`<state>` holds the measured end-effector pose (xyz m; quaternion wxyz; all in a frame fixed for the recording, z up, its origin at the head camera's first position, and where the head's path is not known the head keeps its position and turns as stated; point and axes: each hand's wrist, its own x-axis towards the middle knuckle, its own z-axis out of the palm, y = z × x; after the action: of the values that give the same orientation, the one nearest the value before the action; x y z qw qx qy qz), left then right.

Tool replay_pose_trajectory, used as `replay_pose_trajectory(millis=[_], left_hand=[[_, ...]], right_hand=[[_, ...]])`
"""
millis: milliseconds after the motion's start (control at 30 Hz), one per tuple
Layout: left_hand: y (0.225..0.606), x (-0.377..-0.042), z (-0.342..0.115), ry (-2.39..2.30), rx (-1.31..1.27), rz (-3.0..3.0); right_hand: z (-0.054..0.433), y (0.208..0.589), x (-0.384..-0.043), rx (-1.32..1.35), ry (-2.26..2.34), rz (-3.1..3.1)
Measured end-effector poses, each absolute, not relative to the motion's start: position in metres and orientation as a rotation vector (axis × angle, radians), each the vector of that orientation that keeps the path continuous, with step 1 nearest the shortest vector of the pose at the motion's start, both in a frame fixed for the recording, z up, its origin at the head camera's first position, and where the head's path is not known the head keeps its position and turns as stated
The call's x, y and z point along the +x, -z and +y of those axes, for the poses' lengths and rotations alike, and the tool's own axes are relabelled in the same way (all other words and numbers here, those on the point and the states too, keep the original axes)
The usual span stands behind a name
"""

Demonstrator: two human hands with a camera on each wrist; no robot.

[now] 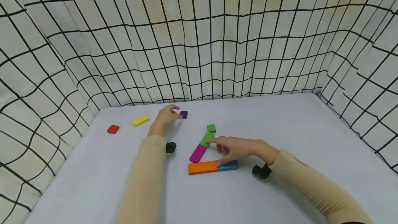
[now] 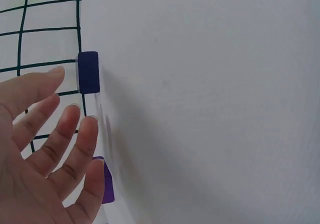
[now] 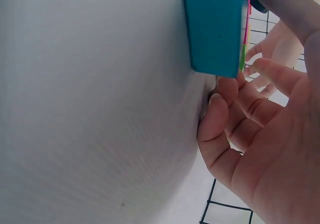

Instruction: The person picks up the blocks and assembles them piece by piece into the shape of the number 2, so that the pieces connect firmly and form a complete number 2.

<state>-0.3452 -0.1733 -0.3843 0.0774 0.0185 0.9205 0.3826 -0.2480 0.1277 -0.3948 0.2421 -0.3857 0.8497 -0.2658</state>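
Note:
My left hand (image 1: 164, 117) reaches to the far side of the table with loosely bent fingers; its thumb is right at a small dark purple block (image 1: 184, 114). The left wrist view shows that dark block (image 2: 89, 73) beside the thumb tip and a brighter purple block (image 2: 108, 184) partly hidden behind the little finger. My right hand (image 1: 237, 147) rests its index fingertip on a light green block (image 1: 207, 138), end to end with a magenta block (image 1: 198, 153). Its thumb touches the orange block (image 1: 203, 167) where this meets a teal block (image 1: 229, 166).
A small green block (image 1: 211, 128) lies at the far end of the slanted green and magenta row. To the left are a yellow block (image 1: 140, 120) and a red block (image 1: 113, 129). Black netting (image 1: 217, 51) over white cloth borders the table's back and sides.

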Motion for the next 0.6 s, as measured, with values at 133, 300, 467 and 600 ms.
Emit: replay_pose_trajectory(millis=[133, 300, 467, 600], left_hand=[[0.384, -0.345, -0.170, -1.133, -0.002, 2.698], [0.384, -0.345, -0.165, -1.102, -0.035, 2.658], [0.387, -0.351, -0.159, -1.078, -0.041, 2.706], [0.391, -0.355, -0.156, -1.043, -0.035, 2.750]], right_hand=[[0.129, 0.396, -0.249, -1.049, 0.724, 2.324], [0.129, 0.398, -0.249, -1.037, 0.700, 2.341], [0.129, 0.398, -0.251, -1.038, 0.684, 2.348], [0.128, 0.398, -0.251, -1.042, 0.684, 2.345]])
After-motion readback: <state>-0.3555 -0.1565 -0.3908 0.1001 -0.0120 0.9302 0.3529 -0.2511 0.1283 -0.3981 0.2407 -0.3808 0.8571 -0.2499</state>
